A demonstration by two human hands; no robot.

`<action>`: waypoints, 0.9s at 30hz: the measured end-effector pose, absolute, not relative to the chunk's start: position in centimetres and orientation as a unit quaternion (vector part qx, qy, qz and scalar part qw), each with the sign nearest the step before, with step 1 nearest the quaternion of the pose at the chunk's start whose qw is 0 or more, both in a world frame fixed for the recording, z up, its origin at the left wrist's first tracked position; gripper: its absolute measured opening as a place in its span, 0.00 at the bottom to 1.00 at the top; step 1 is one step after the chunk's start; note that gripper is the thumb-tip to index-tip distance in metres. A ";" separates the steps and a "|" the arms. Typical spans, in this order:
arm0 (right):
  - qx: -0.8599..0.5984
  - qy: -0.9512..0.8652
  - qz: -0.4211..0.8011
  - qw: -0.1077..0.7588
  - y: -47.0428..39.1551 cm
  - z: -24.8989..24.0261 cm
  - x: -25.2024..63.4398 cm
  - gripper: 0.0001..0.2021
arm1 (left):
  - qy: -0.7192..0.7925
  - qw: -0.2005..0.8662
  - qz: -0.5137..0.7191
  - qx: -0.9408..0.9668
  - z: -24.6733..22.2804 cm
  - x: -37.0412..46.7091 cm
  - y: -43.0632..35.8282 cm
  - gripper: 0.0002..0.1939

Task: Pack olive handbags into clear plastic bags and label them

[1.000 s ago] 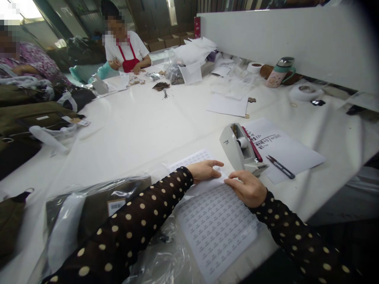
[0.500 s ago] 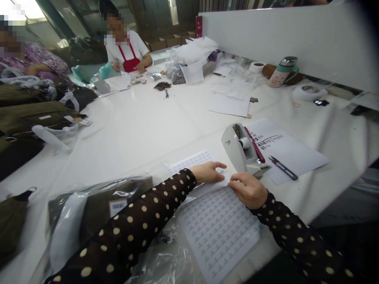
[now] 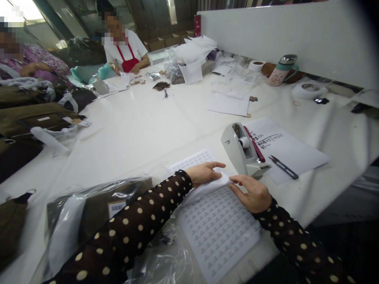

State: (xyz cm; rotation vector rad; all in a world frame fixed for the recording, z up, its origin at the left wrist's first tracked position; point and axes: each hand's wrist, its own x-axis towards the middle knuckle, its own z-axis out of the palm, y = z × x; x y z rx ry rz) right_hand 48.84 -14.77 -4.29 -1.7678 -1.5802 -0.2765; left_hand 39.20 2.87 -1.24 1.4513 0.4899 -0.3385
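Observation:
A printed label sheet (image 3: pixel 219 232) lies at the table's near edge, with small text in rows. Across its top runs a folded white strip of paper (image 3: pixel 210 187). My right hand (image 3: pixel 251 193) pinches the right end of that strip between thumb and fingers. Resting on the paper, my left hand (image 3: pixel 205 173) has its fingers apart and index finger stretched to the right. Another printed sheet (image 3: pixel 192 159) shows partly behind my left hand. Just beyond my hands stands a grey tape dispenser (image 3: pixel 237 146).
Black thread snips (image 3: pixel 284 167) lie on a handwritten sheet (image 3: pixel 302 154) at right. A plastic-wrapped bag (image 3: pixel 100 209) is at my left arm. Dark green bags (image 3: pixel 38 114) pile up at far left. A mug (image 3: pixel 281 71) stands at the back. Two people sit across the white table (image 3: pixel 133 126).
The paper strip between my hands has lifted a little and shows more of its white underside. My left hand has shifted slightly left; my right hand has moved slightly right and down.

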 end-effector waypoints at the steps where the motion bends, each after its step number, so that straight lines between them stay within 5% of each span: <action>1: -0.704 -0.596 -0.100 0.375 -14.8 -4.3 48.6 0.07 | 0.214 0.701 -0.150 0.664 -0.9 39.1 2.8 0.24; 10: -0.737 -0.558 -0.114 0.364 -14.7 -4.1 46.9 0.01 | 0.181 0.597 -0.148 0.767 1.2 38.9 2.3 0.27; 20: -0.760 -0.510 -0.171 0.366 -15.1 -4.5 45.7 0.03 | 0.231 0.657 -0.141 0.704 0.3 38.5 1.1 0.24; 27: -0.774 -0.493 -0.193 0.348 -15.3 -4.7 45.6 0.02 | 0.211 0.603 -0.076 0.766 0.3 38.0 -0.2 0.20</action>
